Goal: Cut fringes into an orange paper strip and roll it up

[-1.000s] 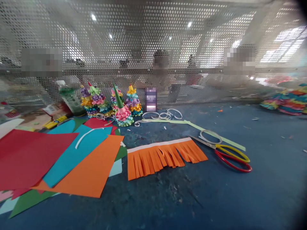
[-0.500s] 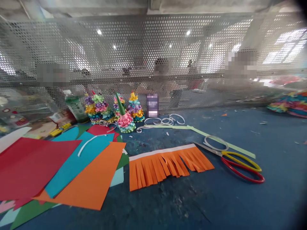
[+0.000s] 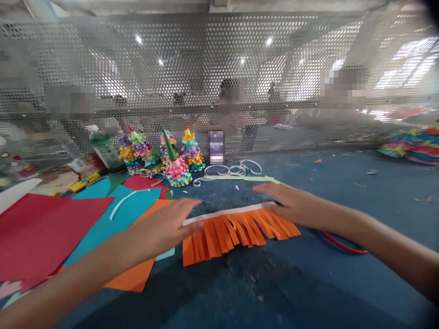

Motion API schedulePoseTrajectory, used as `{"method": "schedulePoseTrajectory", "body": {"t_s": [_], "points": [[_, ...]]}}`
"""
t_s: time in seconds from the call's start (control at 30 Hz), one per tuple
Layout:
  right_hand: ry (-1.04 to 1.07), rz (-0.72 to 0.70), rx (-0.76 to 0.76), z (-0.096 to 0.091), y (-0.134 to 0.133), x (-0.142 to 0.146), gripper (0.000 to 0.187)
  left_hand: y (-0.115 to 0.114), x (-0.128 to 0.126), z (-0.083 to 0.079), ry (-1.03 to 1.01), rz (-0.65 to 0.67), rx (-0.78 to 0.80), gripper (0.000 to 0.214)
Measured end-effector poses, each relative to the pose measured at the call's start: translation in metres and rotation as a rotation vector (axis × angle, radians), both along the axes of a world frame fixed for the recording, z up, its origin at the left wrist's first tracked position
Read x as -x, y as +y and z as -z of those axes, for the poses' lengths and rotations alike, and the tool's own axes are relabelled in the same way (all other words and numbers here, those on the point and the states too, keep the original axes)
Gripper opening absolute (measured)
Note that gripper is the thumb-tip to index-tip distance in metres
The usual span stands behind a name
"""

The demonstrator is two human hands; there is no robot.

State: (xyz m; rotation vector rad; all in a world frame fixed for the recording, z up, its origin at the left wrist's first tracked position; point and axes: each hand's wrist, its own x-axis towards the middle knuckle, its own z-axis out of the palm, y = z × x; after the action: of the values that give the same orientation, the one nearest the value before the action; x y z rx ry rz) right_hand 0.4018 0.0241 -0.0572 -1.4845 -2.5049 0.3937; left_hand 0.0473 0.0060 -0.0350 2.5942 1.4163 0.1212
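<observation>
An orange paper fringe (image 3: 222, 235) with a white strip along its top edge lies on the blue table. My left hand (image 3: 171, 219) reaches over the fringe's left end, thumb and fingers apart. At the right end, my right hand (image 3: 291, 201) hovers with its fingers spread, slightly blurred. Neither hand visibly grips the paper; whether the fingertips touch it I cannot tell. Under my right forearm lie scissors, mostly hidden, with a red handle loop (image 3: 345, 244) showing.
Sheets of red (image 3: 51, 233), blue (image 3: 99, 224) and orange paper (image 3: 133, 274) overlap on the left. Small fringed paper cones (image 3: 176, 169), a green bottle (image 3: 106, 148) and a phone (image 3: 216, 147) stand near the perforated metal screen (image 3: 192, 55). Curled white strips (image 3: 236, 170) lie before the phone.
Both my hands have come into view from the lower sides and reached to the two ends of the orange fringe. My right arm now covers most of the scissors.
</observation>
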Motion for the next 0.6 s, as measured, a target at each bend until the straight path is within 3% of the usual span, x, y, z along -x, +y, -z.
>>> {"method": "schedulePoseTrajectory", "body": {"t_s": [0.13, 0.23, 0.43, 0.53, 0.6], "points": [[-0.095, -0.049, 0.082, 0.024, -0.004, 0.008, 0.060, 0.006, -0.025, 0.033, 0.154, -0.014, 0.016, 0.063], [-0.110, 0.028, 0.118, 0.026, -0.002, 0.008, 0.060, 0.010, -0.033, 0.039, 0.157, -0.013, 0.028, 0.047], [-0.050, -0.041, 0.378, 0.000, -0.001, 0.009, 0.027, 0.014, -0.034, 0.012, 0.120, 0.044, 0.154, 0.024], [-0.029, -0.063, 0.364, -0.025, -0.008, 0.002, 0.023, 0.016, -0.029, -0.010, 0.036, 0.044, 0.143, 0.029], [-0.003, -0.004, 0.334, -0.049, -0.012, -0.011, 0.028, 0.019, -0.022, -0.024, -0.106, 0.004, 0.033, 0.043]]}}
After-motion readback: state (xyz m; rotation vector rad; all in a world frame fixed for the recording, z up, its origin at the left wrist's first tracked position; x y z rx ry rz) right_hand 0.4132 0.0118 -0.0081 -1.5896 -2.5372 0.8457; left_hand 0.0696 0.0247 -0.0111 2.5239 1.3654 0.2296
